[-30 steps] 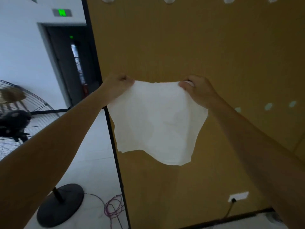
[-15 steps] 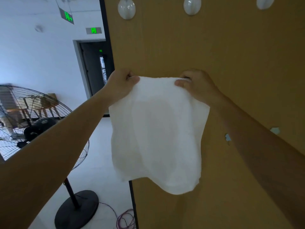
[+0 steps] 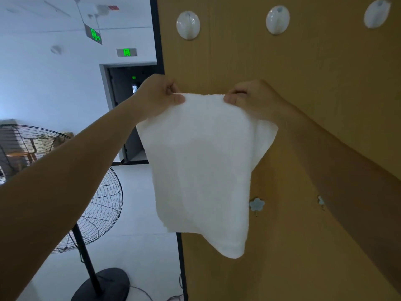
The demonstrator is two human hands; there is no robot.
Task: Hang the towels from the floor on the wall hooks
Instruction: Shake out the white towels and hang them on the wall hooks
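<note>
Before the brown wall, left hand and right hand pinch the white towel taut below the round hooks, hanging step under way; next, judged, a lift onto one.

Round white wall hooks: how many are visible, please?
3: left hook, above the left hand; middle hook, above the right hand; right hook, at the frame edge. Others may be off-frame.

Left hand and right hand were bare. Left forearm and right forearm were bare right to the frame edges; upper arms out of view.
</note>
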